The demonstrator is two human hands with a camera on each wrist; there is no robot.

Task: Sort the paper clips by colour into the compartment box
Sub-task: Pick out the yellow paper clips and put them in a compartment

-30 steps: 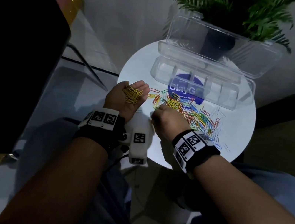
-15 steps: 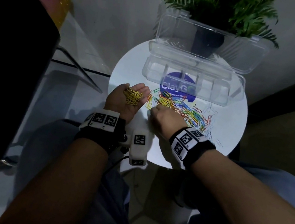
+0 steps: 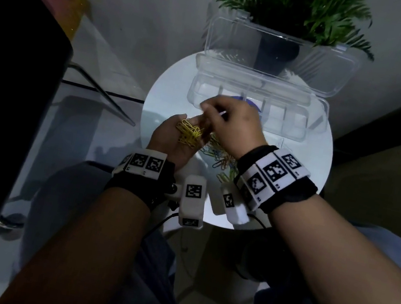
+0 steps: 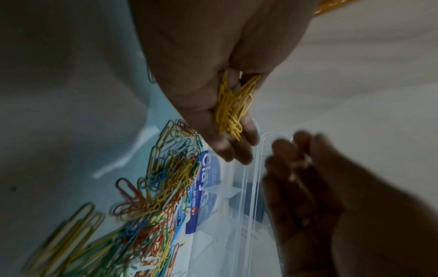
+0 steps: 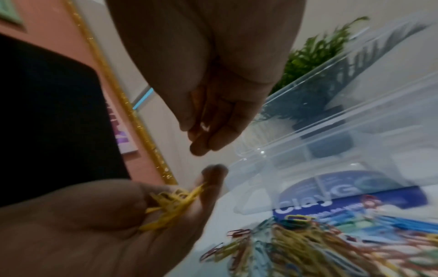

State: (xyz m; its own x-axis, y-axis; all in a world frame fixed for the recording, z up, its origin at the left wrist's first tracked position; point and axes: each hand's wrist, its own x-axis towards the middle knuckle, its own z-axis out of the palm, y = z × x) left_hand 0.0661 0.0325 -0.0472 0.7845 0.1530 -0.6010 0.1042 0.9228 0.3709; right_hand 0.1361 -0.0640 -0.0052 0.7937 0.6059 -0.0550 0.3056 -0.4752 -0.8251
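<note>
My left hand [image 3: 184, 133] is palm up and loosely cupped, with a bunch of yellow paper clips [image 3: 189, 134] lying in its hollow [image 4: 232, 108]. My right hand [image 3: 226, 119] hovers just above the left fingertips, at the front left corner of the clear compartment box [image 3: 254, 107]. Its fingers are drawn together and blurred, so whether they hold a clip cannot be made out [image 5: 213, 121]. The mixed pile of coloured paper clips [image 3: 219, 157] lies on the round white table [image 3: 297, 168] under my right wrist. The box compartments that show look bare.
The box's clear lid [image 3: 277, 50] stands open against a potted fern [image 3: 298, 6] at the table's far edge. A blue printed label [image 5: 343, 202] lies under the box and pile. A large dark object [image 3: 9, 66] fills the left side.
My right hand has lifted off the pile and moved forward and left, over my left hand's fingers. My left hand has cupped slightly round the yellow clips.
</note>
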